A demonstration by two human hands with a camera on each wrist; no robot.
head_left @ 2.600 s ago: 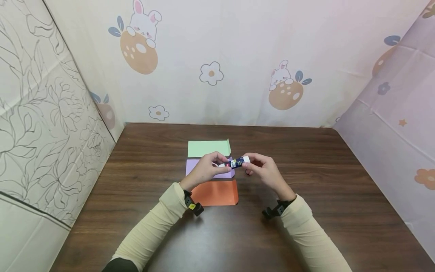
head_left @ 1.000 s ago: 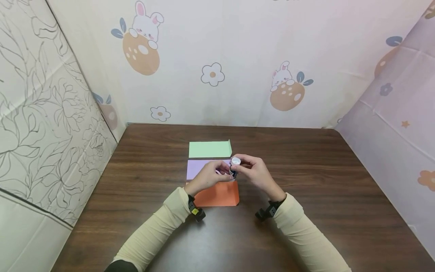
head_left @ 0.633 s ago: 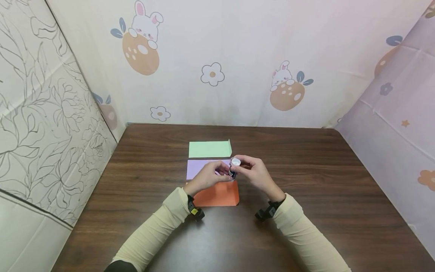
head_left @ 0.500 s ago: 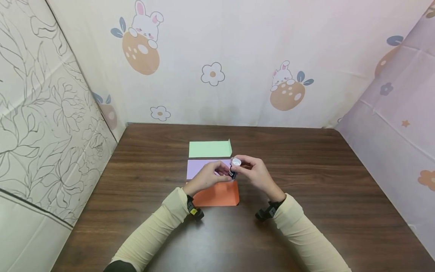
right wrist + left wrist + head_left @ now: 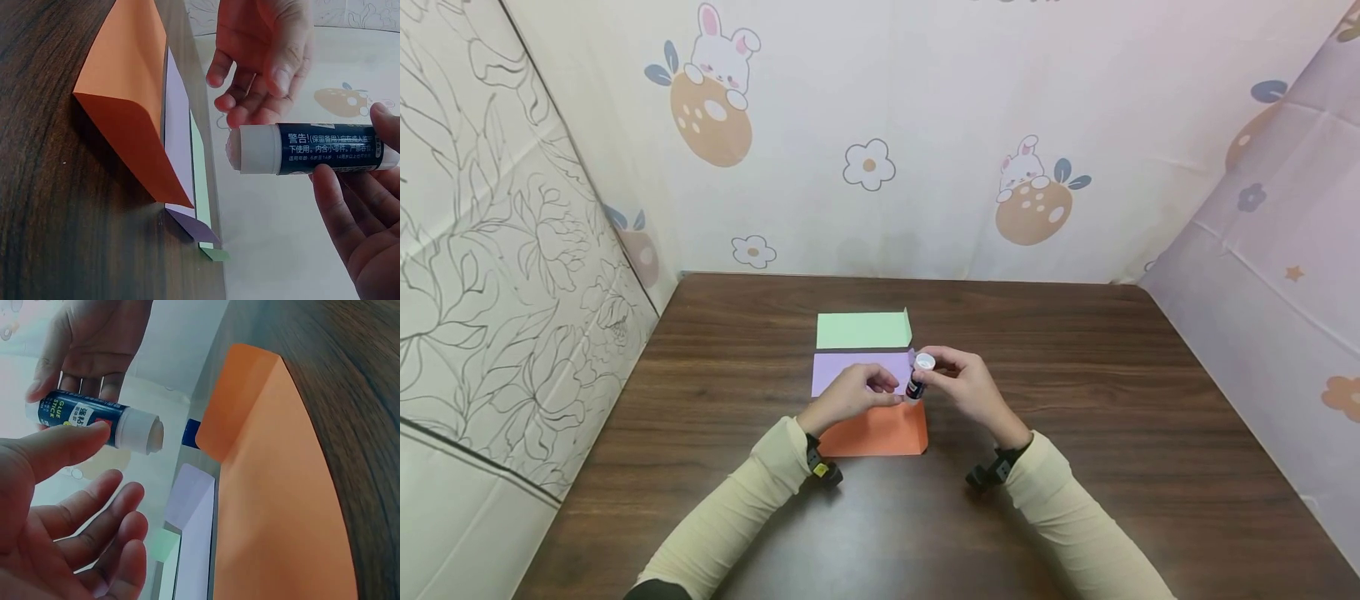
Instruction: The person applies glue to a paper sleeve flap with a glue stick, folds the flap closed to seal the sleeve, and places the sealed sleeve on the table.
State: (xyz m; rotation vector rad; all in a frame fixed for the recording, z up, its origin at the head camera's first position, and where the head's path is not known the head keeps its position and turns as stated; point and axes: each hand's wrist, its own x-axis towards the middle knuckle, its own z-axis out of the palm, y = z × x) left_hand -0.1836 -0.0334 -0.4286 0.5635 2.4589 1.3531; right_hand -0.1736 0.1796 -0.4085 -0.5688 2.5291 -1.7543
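In the head view, has just parted the left hand (image 5: 856, 390) from the navy-and-white cylindrical plastic glue stick (image 5: 915, 388), near the folded-end orange paper sheet (image 5: 880, 433). In the left wrist view, bends the left hand's fingers (image 5: 120, 505) loosely, holding nothing. In the right wrist view, pinches the stick in the right hand (image 5: 375, 234) with its pale glue tip (image 5: 234, 150) bare, so probably ready to use.

High wide view, two close sideways ones

The head camera looks forward and down over the table (image 5: 1075, 358). The wrist cameras, low and near, look inward from either side; both show the left hand (image 5: 81, 531), right hand (image 5: 369, 212), glue stick (image 5: 328, 148) and orange paper (image 5: 275, 481).
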